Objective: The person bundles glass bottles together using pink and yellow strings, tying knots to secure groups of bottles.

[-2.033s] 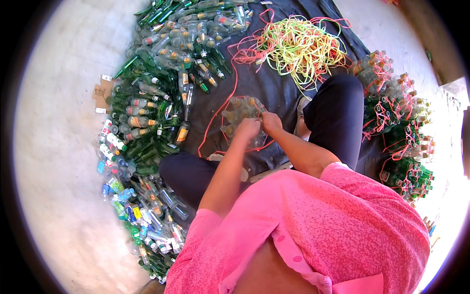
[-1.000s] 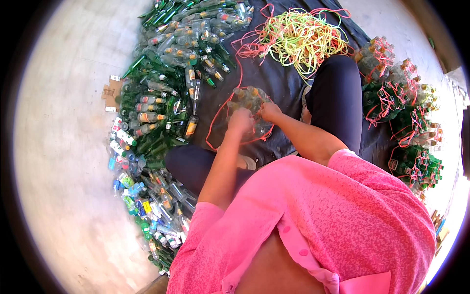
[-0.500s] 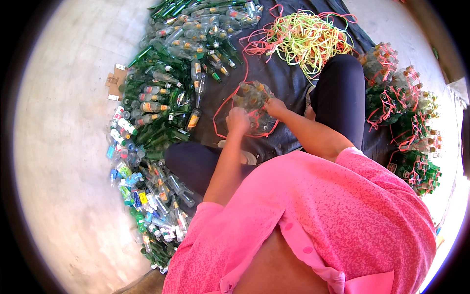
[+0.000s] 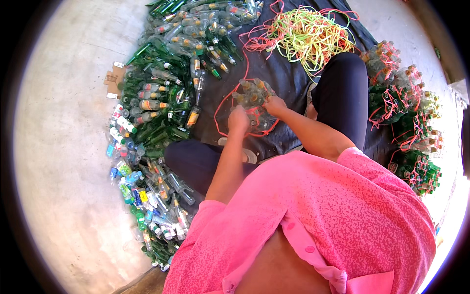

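Note:
A cluster of clear glass bottles (image 4: 253,93) stands between my knees, necks up, with a pink-red plastic strap (image 4: 216,116) looping loosely around it. At the cluster's near left side, my left hand (image 4: 238,120) is closed, knuckles up; its fingertips and whatever they grip are hidden. On the right side, my right hand (image 4: 275,106) is closed in a pinch against the bottles. Too little shows between its fingers to tell strap from bottle neck. More strap lies across the lower bottles, between the two hands.
Loose green and clear bottles (image 4: 156,105) are heaped along the left. A tangle of yellow-green and pink strap (image 4: 313,36) lies ahead on the black sheet (image 4: 215,90). Strapped bottle bundles (image 4: 391,105) stand at the right. Flattened cardboard (image 4: 115,80) lies beyond the heap. My bent legs flank the cluster.
My left hand was slightly blurred by motion and now shows sharply, in nearly the same place. The right hand and the bottle cluster have barely moved.

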Motion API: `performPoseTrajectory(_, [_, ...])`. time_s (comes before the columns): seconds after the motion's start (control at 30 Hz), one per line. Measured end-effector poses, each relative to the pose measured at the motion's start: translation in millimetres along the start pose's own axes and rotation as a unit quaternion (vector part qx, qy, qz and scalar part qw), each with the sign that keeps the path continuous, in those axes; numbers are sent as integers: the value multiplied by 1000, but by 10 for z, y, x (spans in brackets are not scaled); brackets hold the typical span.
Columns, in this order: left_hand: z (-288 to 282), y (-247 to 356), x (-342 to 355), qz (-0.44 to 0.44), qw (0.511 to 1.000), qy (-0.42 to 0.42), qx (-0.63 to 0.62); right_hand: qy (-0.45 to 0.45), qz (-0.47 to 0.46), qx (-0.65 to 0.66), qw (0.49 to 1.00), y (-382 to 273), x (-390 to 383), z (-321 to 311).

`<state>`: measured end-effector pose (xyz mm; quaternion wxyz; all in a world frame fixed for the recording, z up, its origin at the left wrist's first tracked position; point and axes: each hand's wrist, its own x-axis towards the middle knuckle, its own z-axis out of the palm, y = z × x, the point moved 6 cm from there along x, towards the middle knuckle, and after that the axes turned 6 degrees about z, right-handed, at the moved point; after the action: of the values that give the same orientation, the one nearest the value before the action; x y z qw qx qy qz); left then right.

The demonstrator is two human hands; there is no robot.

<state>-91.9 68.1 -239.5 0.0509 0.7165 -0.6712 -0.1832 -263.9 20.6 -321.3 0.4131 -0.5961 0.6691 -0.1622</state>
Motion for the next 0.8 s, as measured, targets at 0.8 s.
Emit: performPoseTrajectory(0.8, [265, -283, 502, 3, 999, 28, -30, 8, 101, -13, 995, 157, 71, 21])
